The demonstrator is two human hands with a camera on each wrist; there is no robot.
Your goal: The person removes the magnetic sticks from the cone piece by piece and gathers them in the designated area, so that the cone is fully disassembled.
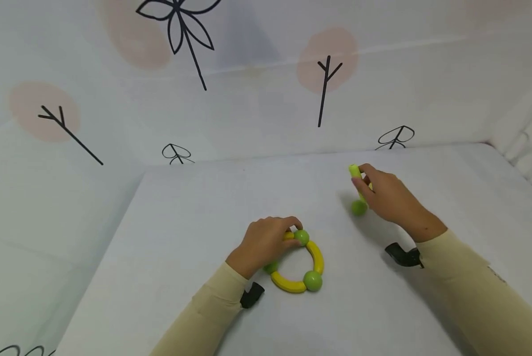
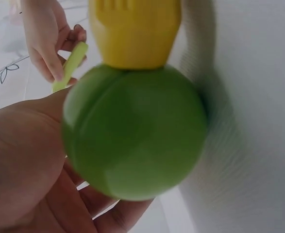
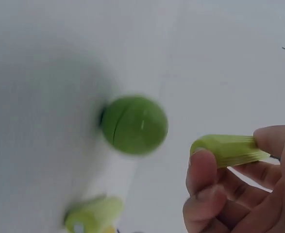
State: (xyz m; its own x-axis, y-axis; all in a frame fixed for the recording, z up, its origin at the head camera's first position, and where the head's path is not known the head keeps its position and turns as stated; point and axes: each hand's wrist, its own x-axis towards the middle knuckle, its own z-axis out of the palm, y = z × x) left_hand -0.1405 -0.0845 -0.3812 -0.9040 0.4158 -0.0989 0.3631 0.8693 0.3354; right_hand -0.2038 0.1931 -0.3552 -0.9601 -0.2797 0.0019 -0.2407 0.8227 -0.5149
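A ring of curved yellow rods [image 1: 289, 284] and green balls [image 1: 312, 281] lies on the white table. At its far side, the fingers and thumb of my left hand [image 1: 263, 242] pinch a green ball [image 1: 301, 237]. Another green ball [image 2: 132, 131], joined to a yellow rod [image 2: 135, 39], fills the left wrist view and hides part of that hand. Farther right, my right hand [image 1: 388, 198] holds a light green rod [image 3: 229, 149] between fingers and thumb, above the table. Near it, a loose green ball [image 3: 135, 125] rests on the table.
Another light green rod [image 3: 94, 215] lies on the table in the right wrist view, partly cut off. A white cloth [image 1: 257, 113] with black plant drawings and pink patches hangs behind the table. Black camera mounts [image 1: 403, 255] sit under both wrists.
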